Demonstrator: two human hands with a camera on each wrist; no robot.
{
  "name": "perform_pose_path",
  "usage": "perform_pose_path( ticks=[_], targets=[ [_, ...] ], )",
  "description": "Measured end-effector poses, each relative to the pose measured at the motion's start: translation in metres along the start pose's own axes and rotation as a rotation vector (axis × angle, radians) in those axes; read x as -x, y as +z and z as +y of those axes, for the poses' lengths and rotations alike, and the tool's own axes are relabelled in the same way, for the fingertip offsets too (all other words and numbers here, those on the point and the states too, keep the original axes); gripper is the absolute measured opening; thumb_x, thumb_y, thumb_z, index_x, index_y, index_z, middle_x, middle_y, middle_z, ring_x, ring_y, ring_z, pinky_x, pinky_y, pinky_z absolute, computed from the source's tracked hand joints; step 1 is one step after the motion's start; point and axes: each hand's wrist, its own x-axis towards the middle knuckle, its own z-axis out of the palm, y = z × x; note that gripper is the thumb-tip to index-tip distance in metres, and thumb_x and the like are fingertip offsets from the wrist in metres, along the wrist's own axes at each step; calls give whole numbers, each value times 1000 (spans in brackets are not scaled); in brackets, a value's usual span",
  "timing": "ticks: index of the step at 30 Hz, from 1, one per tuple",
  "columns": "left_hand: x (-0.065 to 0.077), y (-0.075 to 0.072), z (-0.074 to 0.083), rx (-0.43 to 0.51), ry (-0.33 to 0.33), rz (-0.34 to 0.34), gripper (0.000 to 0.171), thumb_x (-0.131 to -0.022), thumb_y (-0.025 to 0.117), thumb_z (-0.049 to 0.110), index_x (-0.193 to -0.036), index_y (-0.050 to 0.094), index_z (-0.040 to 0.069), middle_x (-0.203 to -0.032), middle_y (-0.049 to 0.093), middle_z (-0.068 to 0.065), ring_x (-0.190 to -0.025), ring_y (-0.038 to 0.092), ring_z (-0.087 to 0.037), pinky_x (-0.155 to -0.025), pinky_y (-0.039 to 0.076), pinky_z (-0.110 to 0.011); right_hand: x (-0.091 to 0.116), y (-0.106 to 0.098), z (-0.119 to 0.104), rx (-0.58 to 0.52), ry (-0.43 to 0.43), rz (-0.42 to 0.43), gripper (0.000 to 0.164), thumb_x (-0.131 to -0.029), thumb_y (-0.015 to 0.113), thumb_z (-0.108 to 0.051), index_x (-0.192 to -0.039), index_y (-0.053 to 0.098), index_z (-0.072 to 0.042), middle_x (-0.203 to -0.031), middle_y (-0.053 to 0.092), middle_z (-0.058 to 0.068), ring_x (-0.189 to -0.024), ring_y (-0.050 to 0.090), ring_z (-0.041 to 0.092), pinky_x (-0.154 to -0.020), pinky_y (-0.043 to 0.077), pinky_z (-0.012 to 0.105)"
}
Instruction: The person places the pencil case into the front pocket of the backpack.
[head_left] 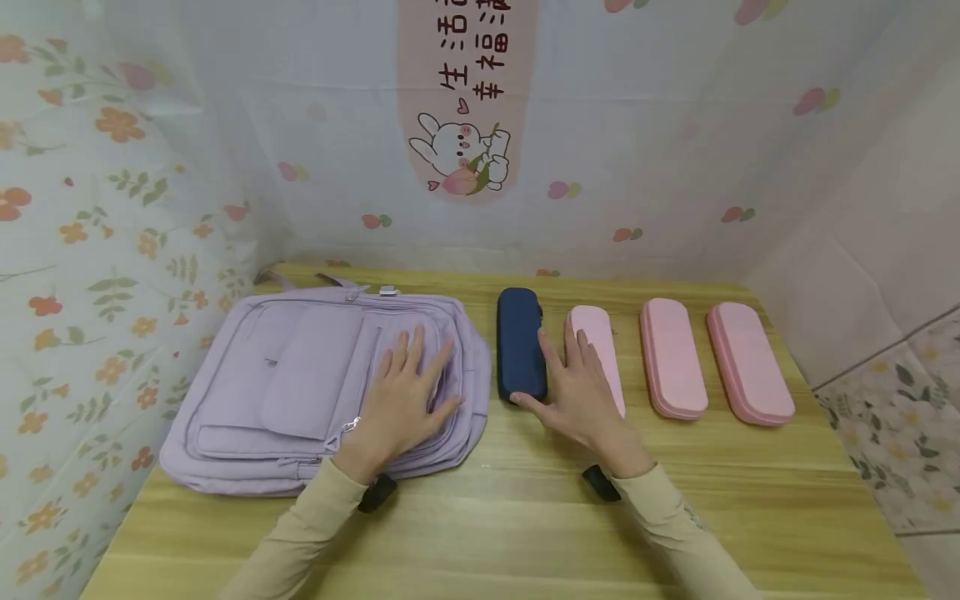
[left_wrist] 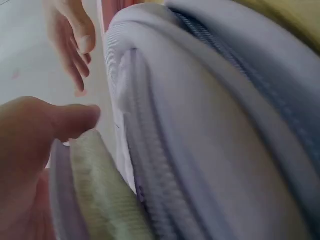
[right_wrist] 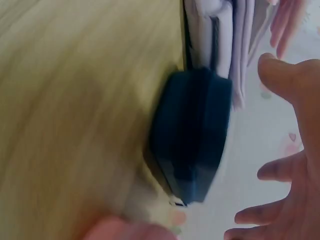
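Note:
A lilac backpack [head_left: 307,367] lies flat at the left of the table. My left hand [head_left: 401,408] is over its front pocket with the fingers spread; in the left wrist view the thumb [left_wrist: 75,120] is beside a fabric edge with a pale lining [left_wrist: 100,180], near an unzipped gap. A navy zip case [head_left: 519,346] lies right of the backpack. My right hand [head_left: 581,392] is spread between it and a pink case [head_left: 600,333], partly covering the pink one. In the right wrist view the fingers stand apart from the navy case [right_wrist: 192,135].
Two more pink cases, one in the middle right [head_left: 673,358] and one at the far right [head_left: 750,362], lie on the wooden table [head_left: 495,542]. A printed curtain [head_left: 637,150] hangs behind the table and along its sides.

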Motion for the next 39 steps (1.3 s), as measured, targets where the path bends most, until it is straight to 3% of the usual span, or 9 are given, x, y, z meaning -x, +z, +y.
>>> perform_pose_path(
  ticks=[5,13,20,25,30,39],
  targets=[
    [5,5,-3,10,-2,-32,67,-84,58,42,-142,34,17,-142,32,-28,-129,33,-45,-104,32,-55,-2,20,-9,-33,-2,2,101,-72,62,-65,-144,25,-6,-142,26,32,-128,30,48,-95,41,58],
    [12,13,-7,125,-44,45,62,-82,63,32,-136,43,9,-134,47,-21,-120,48,-38,-97,44,-49,-3,42,-22,-118,87,68,107,-69,67,-61,-140,26,7,-134,37,32,-115,48,43,-90,47,53],
    [14,20,-8,156,-47,205,40,-78,65,23,-111,60,1,-105,65,-13,-88,64,-31,-74,54,-42,-4,46,-25,-146,183,93,101,-68,74,-49,-135,31,12,-121,45,34,-99,56,43,-82,51,48],
    [14,19,-9,176,-25,363,21,-75,66,17,-94,68,6,-86,69,-7,-74,66,-26,-63,54,-38,-5,46,-23,-146,235,104,99,-64,78,-48,-125,37,18,-107,52,34,-90,58,42,-76,52,48],
    [12,10,-13,200,-26,512,14,-73,66,12,-84,70,5,-74,68,-9,-66,65,-24,-57,54,-37,-4,42,-19,-157,291,99,85,-62,79,-47,-112,46,13,-92,56,23,-78,59,35,-67,53,45],
    [11,-12,-25,306,-66,632,11,-75,64,8,-82,69,2,-65,64,-6,-54,57,-13,-50,49,-29,-3,33,-17,-263,352,162,74,-61,80,-40,-109,50,8,-89,60,20,-77,59,33,-67,51,42]
  ],
)
